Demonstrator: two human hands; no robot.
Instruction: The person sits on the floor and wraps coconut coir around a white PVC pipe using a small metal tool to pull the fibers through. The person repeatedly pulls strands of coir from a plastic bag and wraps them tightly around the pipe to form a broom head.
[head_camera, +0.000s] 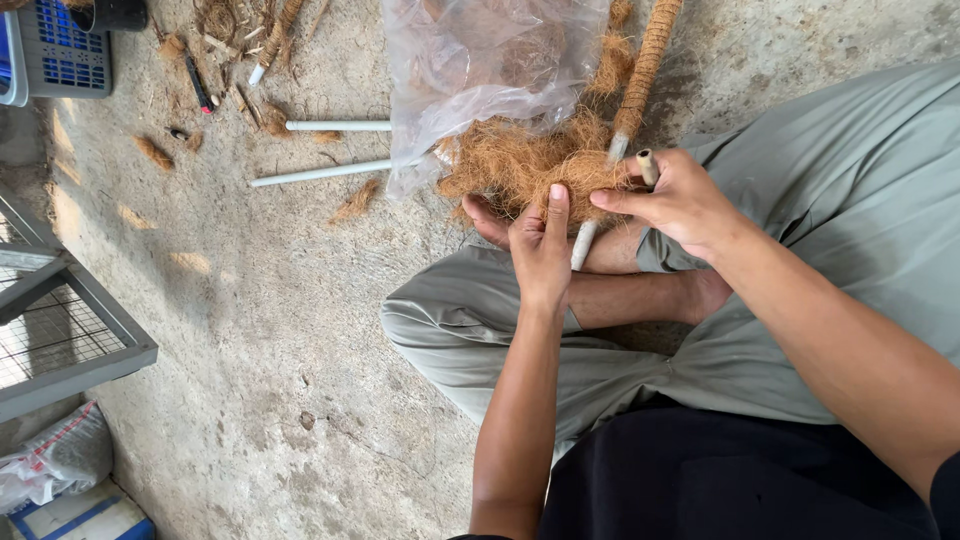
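A wad of brown coconut fibre (520, 165) lies against a white pipe (581, 245) whose far part (645, 65) is wrapped in fibre. My left hand (540, 250) presses the wad onto the pipe with its fingers closed around both. My right hand (680, 200) pinches the fibre from the right and holds a small spool of cord (647, 165) between its fingers. I sit cross-legged in grey trousers, and the pipe rests over my foot.
A clear plastic bag (480, 70) holding more fibre stands just beyond the wad. Two bare white pipes (320, 172) lie on the concrete floor at its left. A blue crate (55, 50) sits top left, a metal mesh frame (60, 330) at the left edge.
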